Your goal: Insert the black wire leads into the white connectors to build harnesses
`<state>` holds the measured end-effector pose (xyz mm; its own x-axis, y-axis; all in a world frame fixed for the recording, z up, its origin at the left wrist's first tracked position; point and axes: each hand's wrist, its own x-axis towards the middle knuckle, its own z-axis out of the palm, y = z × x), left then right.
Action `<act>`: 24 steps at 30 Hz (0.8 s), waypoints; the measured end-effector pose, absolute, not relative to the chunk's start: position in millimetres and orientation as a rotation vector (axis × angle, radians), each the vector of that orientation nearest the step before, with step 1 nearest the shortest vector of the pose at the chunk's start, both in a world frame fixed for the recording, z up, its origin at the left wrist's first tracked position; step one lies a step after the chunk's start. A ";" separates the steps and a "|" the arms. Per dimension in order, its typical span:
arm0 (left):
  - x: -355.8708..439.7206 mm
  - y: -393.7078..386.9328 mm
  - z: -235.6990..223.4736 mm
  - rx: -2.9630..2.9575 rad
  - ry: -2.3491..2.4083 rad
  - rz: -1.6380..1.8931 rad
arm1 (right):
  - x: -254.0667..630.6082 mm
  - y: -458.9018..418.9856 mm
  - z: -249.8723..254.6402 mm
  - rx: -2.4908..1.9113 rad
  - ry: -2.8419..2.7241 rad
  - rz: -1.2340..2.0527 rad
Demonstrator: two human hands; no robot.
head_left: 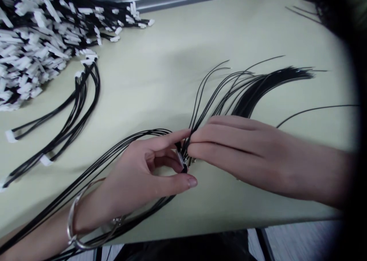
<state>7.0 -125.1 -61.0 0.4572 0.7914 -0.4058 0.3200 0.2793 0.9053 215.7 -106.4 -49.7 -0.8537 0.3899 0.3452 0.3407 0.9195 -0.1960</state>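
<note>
My left hand curls around a small white connector, its thumb and fingers closed about it. Black wires run from the connector back over and under my left wrist, which wears a silver bracelet. Against the connector's right side, my right hand pinches thin black wires between its fingertips; the exact grip is partly hidden. A thick bundle of loose black wires lies just beyond my right hand, its ends fanned to the right.
A large heap of black cables with white connectors fills the back left. Several wired harnesses lie in front of it. A single wire stretches to the right. The pale table's front edge runs below my hands.
</note>
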 end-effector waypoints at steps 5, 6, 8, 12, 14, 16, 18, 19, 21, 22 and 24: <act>7.7 -126.7 -61.9 1.298 1.091 0.442 | 215.4 -109.2 -50.4 -0.470 -2.698 -0.009; 8.0 -126.9 -61.4 1.294 1.093 0.446 | 215.7 -109.9 -50.5 -0.451 -2.696 -0.036; 8.8 -126.9 -60.3 1.296 1.106 0.449 | 216.4 -110.7 -50.5 -0.395 -2.690 -0.084; 9.8 -125.8 -58.9 1.332 1.140 0.446 | 217.2 -109.5 -50.0 -0.296 -2.689 -0.191; 9.9 -125.4 -59.1 1.329 1.133 0.441 | 216.7 -108.3 -49.6 -0.307 -2.685 -0.192; 9.9 -125.3 -59.4 1.324 1.132 0.429 | 215.7 -107.5 -49.1 -0.332 -2.666 -0.171; 9.9 -125.4 -59.7 1.333 1.131 0.437 | 215.1 -107.1 -48.9 -0.310 -2.655 -0.206; 10.0 -125.5 -59.7 1.336 1.125 0.445 | 215.0 -107.1 -49.1 -0.262 -2.665 -0.260; 10.2 -125.8 -59.7 1.335 1.110 0.464 | 215.4 -107.3 -49.5 -0.142 -2.667 -0.391; 10.2 -125.9 -59.6 1.330 1.106 0.469 | 215.7 -107.5 -49.7 -0.093 -2.671 -0.432; 10.2 -125.9 -59.4 1.325 1.101 0.474 | 215.9 -108.0 -49.5 -0.091 -2.685 -0.410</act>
<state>10.2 -125.9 -59.4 0.4538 0.8138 -0.3629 0.2958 0.2466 0.9229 215.9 -108.0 -49.5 -0.9093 0.0013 0.4161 0.1253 0.9544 0.2709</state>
